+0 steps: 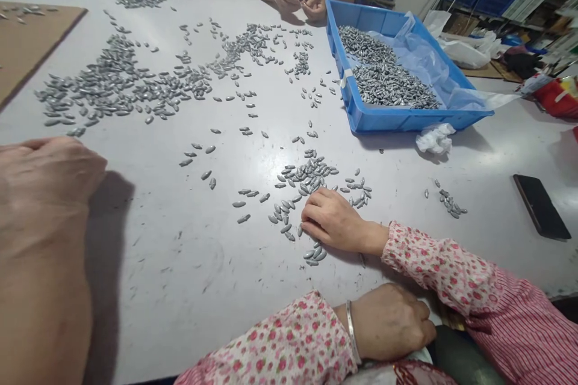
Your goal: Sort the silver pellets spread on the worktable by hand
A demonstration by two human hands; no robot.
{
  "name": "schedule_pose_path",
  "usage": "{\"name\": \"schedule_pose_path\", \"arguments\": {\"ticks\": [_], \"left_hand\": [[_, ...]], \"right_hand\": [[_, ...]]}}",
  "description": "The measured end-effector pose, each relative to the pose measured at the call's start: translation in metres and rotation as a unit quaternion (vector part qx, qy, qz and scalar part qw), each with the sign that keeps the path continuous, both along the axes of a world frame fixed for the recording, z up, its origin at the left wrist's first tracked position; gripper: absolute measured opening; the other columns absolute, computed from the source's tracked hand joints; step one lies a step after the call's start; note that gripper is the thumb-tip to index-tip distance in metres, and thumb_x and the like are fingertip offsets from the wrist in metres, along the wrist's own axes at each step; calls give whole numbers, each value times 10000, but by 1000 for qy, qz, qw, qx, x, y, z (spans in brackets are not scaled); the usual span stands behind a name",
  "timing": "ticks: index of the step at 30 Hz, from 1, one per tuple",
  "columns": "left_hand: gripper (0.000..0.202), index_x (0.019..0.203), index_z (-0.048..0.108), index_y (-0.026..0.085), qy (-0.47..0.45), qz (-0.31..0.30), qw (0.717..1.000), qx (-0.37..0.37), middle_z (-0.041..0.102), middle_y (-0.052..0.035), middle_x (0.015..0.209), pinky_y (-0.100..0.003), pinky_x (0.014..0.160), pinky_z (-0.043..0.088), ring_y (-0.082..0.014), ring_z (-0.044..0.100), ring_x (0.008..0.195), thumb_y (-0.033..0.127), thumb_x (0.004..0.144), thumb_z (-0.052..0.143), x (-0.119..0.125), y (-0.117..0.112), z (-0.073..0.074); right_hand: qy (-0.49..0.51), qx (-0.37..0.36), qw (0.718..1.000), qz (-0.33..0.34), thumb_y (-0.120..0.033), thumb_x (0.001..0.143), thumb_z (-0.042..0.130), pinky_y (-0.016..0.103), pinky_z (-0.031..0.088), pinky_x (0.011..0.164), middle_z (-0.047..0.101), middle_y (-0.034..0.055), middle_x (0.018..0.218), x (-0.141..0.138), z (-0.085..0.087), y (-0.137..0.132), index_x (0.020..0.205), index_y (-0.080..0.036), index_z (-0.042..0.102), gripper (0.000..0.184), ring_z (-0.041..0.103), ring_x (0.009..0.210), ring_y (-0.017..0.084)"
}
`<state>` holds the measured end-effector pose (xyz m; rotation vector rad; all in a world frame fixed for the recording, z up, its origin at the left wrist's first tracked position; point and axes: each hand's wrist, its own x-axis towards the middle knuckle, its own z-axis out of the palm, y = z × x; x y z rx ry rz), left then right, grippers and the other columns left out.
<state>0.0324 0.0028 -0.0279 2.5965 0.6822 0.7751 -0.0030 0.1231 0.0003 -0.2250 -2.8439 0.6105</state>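
Note:
My right hand (336, 221), in a floral sleeve, rests on the table among small silver-grey, spindle-shaped pieces (311, 171). Its fingers are curled down and the tips are hidden, so whatever they pinch does not show. A few more of these pieces (315, 254) lie just below it. Nearer my body, at the table edge, my left hand (388, 322) wears a silver bangle (351, 331). Its fingers are bent closed over something whitish, mostly covered. What is inside that hand cannot be seen.
A blue tray (418, 122) lined with plastic film holds many grey pieces. Crumpled white paper (436, 139) and a phone (542, 206) lie at the right. A large heap (121, 81) spreads at the left, near a co-worker's closed hand (49, 171) and a brown board (38, 42). Co-workers' hands (300, 3) work opposite.

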Motion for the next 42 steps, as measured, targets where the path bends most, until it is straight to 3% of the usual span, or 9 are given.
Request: {"name": "schedule_pose_path", "arguments": {"ticks": [4, 7, 12, 22, 26, 30, 33, 37, 42], "left_hand": [[142, 829, 634, 149, -1, 4, 1000, -7, 605, -3, 758, -325, 627, 431, -162, 583, 702, 193, 965, 630, -1, -1, 0], [152, 815, 633, 150, -8, 6, 1000, -4, 596, 0, 743, -325, 619, 430, -164, 576, 699, 193, 960, 638, 0, -1, -1], [159, 810, 630, 148, -12, 5, 1000, 2, 595, -4, 740, -325, 613, 428, -164, 567, 695, 189, 964, 634, 0, -1, -2], [168, 803, 624, 145, -12, 6, 1000, 3, 597, -8, 742, -328, 587, 412, -165, 572, 693, 183, 967, 626, 1, -1, -4], [160, 807, 621, 148, -1, 9, 1000, 2, 609, -10, 753, -329, 602, 429, -166, 577, 696, 192, 961, 636, 0, -2, -2], [151, 818, 618, 153, 13, 11, 1000, -1, 619, -8, 772, -326, 622, 440, -160, 585, 703, 206, 956, 652, 0, -3, 0], [155, 819, 618, 159, 15, 11, 1000, -2, 621, -4, 775, -326, 623, 441, -160, 585, 704, 209, 963, 642, 1, -3, -1], [153, 821, 618, 156, 13, 12, 1000, -3, 618, -4, 775, -325, 626, 438, -162, 582, 706, 210, 962, 647, 1, -3, -3], [154, 825, 615, 154, 14, 9, 1000, -5, 609, -6, 773, -326, 631, 431, -162, 586, 712, 203, 971, 630, 1, -3, -2]], "right_hand": [[-11, -55, 993, 100, -341, 964, 602, 327, 382, 868, 634, 58, 930, 7, 12, 8, 896, -161, 662, 202, 496, 900, 188], [-67, -20, 982, 174, -427, 914, 668, 338, 364, 850, 648, 56, 962, 11, 19, 6, 936, -179, 681, 249, 489, 917, 202], [-101, 53, 983, 142, -308, 978, 552, 347, 333, 830, 640, 54, 941, 13, 18, 0, 882, -175, 675, 204, 475, 918, 203], [-74, 80, 991, 79, -350, 1004, 505, 343, 322, 775, 622, 60, 878, 10, 11, -6, 801, -168, 649, 309, 451, 870, 202], [-47, 37, 998, 37, -289, 986, 536, 325, 351, 784, 629, 77, 918, 10, 13, 2, 843, -152, 655, 232, 474, 871, 199], [-54, -26, 993, 106, -326, 976, 581, 311, 368, 835, 632, 57, 897, 17, 24, 18, 879, -156, 674, 216, 487, 844, 176], [-98, 4, 984, 148, -353, 935, 646, 320, 346, 810, 633, 42, 886, 21, 28, 21, 876, -174, 684, 192, 479, 855, 185], [-120, 66, 981, 141, -296, 979, 564, 332, 320, 795, 633, 52, 883, 22, 27, 14, 826, -165, 675, 230, 473, 867, 189], [-108, 62, 985, 121, -312, 992, 543, 328, 316, 785, 629, 50, 859, 21, 20, 12, 818, -165, 664, 258, 466, 847, 186]]}}
